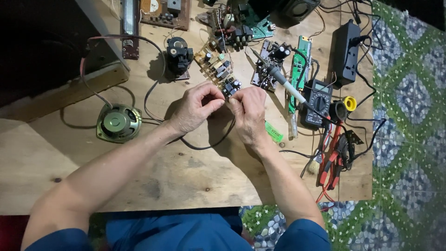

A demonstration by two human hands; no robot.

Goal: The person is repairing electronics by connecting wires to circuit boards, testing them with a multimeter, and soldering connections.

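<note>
Board [218, 69], a narrow tan strip crowded with parts, is lying aslant on the table [195, 172], its near end pinched between both hands. Left hand [195, 108] and right hand [249, 114] are closing fingertips on that end. Beyond are sitting a speaker [118, 123], multimeter [317, 102], soldering iron [278, 79] and power strip [346, 51].

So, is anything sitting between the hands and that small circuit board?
Nothing visible: the left hand and right hand both already touch the near end of the circuit board. A black cable loops below them.
</note>
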